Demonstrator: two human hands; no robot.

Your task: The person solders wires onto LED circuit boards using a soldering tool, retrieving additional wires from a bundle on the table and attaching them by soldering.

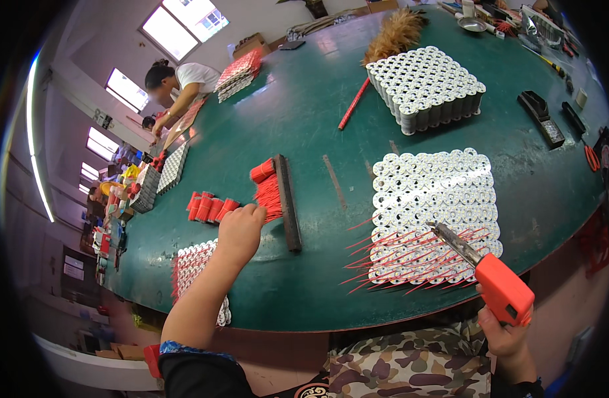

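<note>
My left hand [243, 233] reaches over the table with its fingers pinched at the lower end of a loose pile of thin red wires [267, 194]. How many wires are between the fingertips is hidden. My right hand [503, 333] grips the red handle of a soldering gun [503, 286]. The gun's metal tip points up and left over a panel of round white cells [432, 192], close to its surface. Rows of red wires stick out slantwise across the panel's near half. A dark bar [287, 202] lies along the right side of the wire pile.
Bundles of red wire [211, 207] lie left of the pile. Another wired panel [195, 265] sits by my left forearm. Beyond are a stacked cell block [427, 86], a red stick [354, 105], a brown feather duster [394, 34] and a black holder [542, 119]. A co-worker [192, 79] leans over the far left.
</note>
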